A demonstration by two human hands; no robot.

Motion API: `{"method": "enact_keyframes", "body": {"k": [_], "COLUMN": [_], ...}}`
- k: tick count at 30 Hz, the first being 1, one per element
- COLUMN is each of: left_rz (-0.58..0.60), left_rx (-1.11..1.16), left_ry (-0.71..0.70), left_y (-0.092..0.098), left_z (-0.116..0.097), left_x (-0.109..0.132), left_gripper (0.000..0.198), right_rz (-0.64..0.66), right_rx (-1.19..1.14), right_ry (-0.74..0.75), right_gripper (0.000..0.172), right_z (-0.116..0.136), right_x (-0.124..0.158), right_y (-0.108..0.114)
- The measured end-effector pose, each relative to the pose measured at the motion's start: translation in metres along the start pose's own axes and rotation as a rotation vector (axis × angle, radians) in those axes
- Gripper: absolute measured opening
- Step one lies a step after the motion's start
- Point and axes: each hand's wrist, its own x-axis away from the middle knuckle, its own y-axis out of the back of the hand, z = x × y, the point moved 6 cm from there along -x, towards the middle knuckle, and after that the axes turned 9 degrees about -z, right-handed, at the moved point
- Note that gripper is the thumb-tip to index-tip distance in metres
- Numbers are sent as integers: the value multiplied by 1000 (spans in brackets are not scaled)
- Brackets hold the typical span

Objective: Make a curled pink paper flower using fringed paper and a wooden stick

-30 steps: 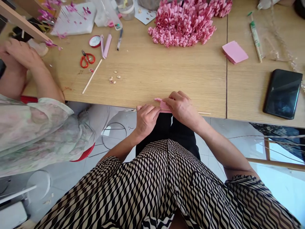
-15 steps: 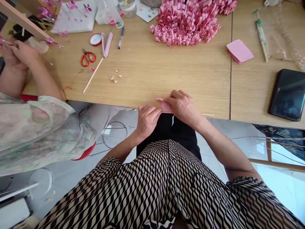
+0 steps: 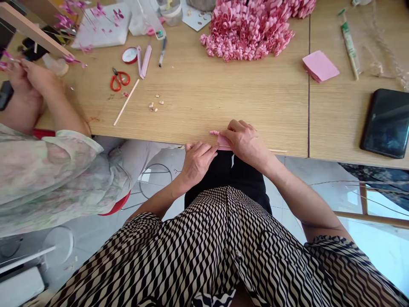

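Wood-veneer surface: from here I see a pale oak-toned desk (image 3: 204, 111), two tops butted at a dark seam (image 3: 308, 98).
Floor: white tile (image 3: 289, 189) runs beneath the desk, with a wire hoop (image 3: 156, 181) on it and a wooden chair rail (image 3: 348, 215) to my right.
Writing: a green label on a slim paper tube (image 3: 348, 44) is the only marking I can pick out, and it's too small for me to read.
Left hand (image 3: 198, 162): fingers lie close together, tips against the pink paper strip; I can't tell whether it has a grip.
Right hand (image 3: 246, 143): fingers curve over the strip and hold it, nearly closed.
Pink paper strip (image 3: 223, 143): it sits between both hands at the desk's front edge, a tight curled end (image 3: 214, 132) poking out left.
Thin stick (image 3: 277, 150): it lies along that edge, just right of the right hand.
Desk items: I see red-handled scissors (image 3: 119, 80), a pink paper pad (image 3: 320, 66), a heap of curled pink paper (image 3: 247, 32) and a dark tablet (image 3: 386, 123).
Co-worker: a floral sleeve (image 3: 47, 170) fills my left side; that person's hands (image 3: 32, 79) work at the desk's far-left corner.
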Motion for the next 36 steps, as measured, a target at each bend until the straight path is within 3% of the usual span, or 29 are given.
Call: {"method": "enact_keyframes", "body": {"k": [5, 17, 21, 25, 32, 36], "left_rz": [-37, -17, -4, -14, -193, -255], "left_rx": [-56, -47, -29, -4, 115, 56], "left_ry": [-41, 14, 31, 53, 118, 75], "left_y": [-3, -7, -12, -14, -4, 0], "left_z": [-1, 1, 5, 8, 17, 9], "left_x": [-8, -7, -9, -8, -1, 3], "left_gripper": [23, 24, 27, 27, 26, 21], "right_rz": [2, 5, -8, 15, 17, 6], "right_rx": [16, -6, -117, -158, -140, -150], "right_ry": [-10, -15, -54, -42, -45, -50], "right_gripper": [45, 41, 28, 26, 27, 28], "right_z": [-1, -1, -3, -2, -2, -2], "right_x": [-1, -2, 5, 13, 15, 15], "right_y": [-1, 2, 11, 12, 6, 7]}}
